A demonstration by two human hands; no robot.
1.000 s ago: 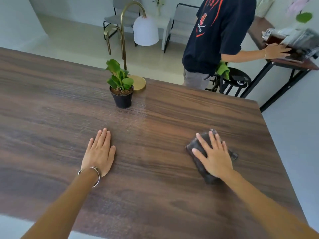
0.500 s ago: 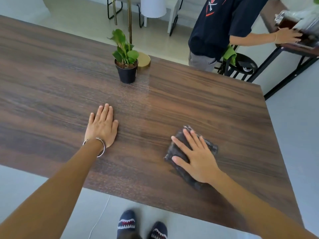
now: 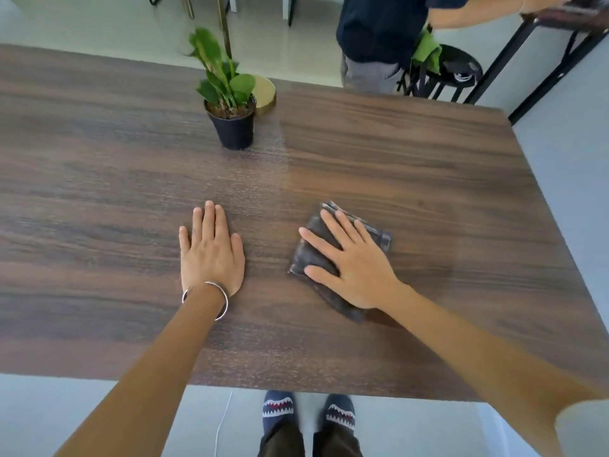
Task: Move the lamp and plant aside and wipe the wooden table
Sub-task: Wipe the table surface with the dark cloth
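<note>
Wooden table (image 3: 99, 159): dark brown grain, matte, rectangular, near edge and right edge both seen, far L side bare w/ lots of open room. L hand (image 3: 211, 255) is laid flat, palm down on bare wood, fingers straight and close together, nothing gripped; thin metal bangle (image 3: 216, 300) worn at the wrist. Plant (image 3: 227, 84) is set beyond L hand, well apart from its fingertips: broad green leaves, round black plastic pot, upright. Lamp (image 3: 265, 92) just behind-right of pot, only round brass base + thin brass stem seen, shade out of frame; base near far table edge. Cloth (image 3: 316, 245), dark, folded, roughly rectangular, mottled, is pressed flat under R hand (image 3: 356, 265); fingers spread apart over it, thumb on its near L edge, far corner and right strip left uncovered. Bare wood to the R of cloth up to table edge
</note>
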